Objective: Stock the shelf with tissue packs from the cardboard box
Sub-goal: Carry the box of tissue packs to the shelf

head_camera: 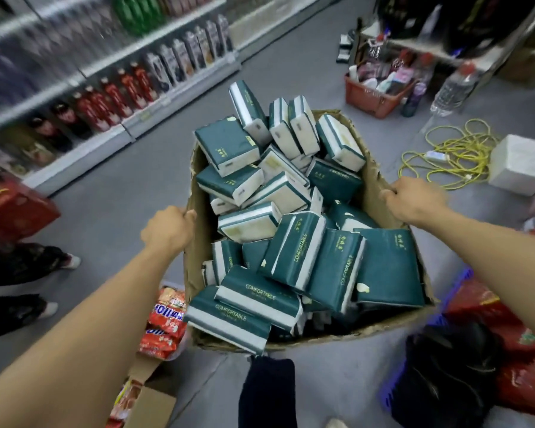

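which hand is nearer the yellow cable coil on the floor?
Right. The right hand grips the cardboard box rim on the side facing the yellow cable. The left hand grips the opposite rim, across the box from it.

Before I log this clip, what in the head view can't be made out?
- Shelf goods, upper left: motion-blurred, labels unreadable.
- Cardboard box bottom: buried under heaped tissue packs.
- Fingertips of left hand and right hand: curled over the box rim.
- Red basket contents: small, blurred.

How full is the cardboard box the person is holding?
Full: green tissue packs heap above the cardboard box rim. Left hand and right hand grip its edges.
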{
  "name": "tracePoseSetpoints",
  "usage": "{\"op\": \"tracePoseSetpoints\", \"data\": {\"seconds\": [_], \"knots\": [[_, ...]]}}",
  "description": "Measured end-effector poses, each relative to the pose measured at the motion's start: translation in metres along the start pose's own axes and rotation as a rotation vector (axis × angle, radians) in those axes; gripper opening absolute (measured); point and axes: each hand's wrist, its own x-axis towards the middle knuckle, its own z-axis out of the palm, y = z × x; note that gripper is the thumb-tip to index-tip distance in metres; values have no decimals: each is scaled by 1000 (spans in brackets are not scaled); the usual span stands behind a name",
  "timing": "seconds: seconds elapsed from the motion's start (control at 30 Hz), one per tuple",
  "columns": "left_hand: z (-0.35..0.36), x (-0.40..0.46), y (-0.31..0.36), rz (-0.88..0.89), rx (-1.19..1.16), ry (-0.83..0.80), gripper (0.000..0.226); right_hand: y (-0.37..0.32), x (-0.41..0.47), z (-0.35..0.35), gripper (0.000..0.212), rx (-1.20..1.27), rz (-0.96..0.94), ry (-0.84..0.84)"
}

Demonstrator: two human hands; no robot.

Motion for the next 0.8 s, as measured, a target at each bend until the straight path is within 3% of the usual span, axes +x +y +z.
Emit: {"op": "tracePoseSetpoints", "data": {"seconds": [0.4, 0.8], "knots": [[-99, 230, 17, 74, -64, -5, 44, -142, 168, -59, 34, -53, 37, 75], [-152, 473, 122, 194, -60, 50, 42, -203, 400, -134, 35, -3, 24, 168]]}}
